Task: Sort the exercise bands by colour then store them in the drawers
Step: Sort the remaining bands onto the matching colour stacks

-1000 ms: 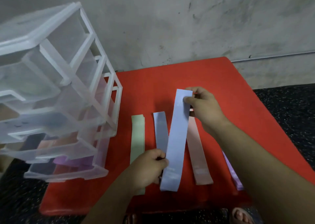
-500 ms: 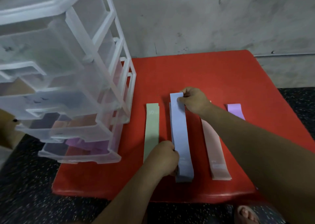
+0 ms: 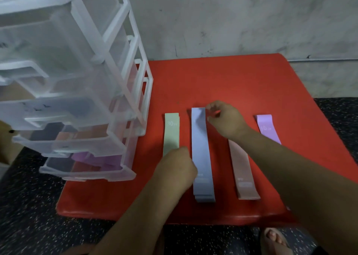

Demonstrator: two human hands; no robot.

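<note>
A stack of blue bands (image 3: 201, 154) lies flat on the red table (image 3: 232, 84), running front to back. My right hand (image 3: 224, 121) pinches its far right corner. My left hand (image 3: 176, 169) is curled against the stack's left edge near the front and holds it there, covering the near end of the green band (image 3: 171, 132). A pink band (image 3: 243, 173) lies right of the blue stack, partly under my right forearm. A purple band (image 3: 266, 126) lies further right. The clear plastic drawer unit (image 3: 77, 80) stands on the table's left side.
The unit's lower drawers stick out toward me, with pink bands (image 3: 85, 136) in one and purple bands (image 3: 100, 159) in the lowest. A grey wall runs behind the table. Dark speckled floor surrounds it, and a foot (image 3: 275, 239) shows below the front edge.
The blue band, held up at an angle a second ago, now lies flat on the other blue band. The view has shifted right and closer, revealing the purple band's far end.
</note>
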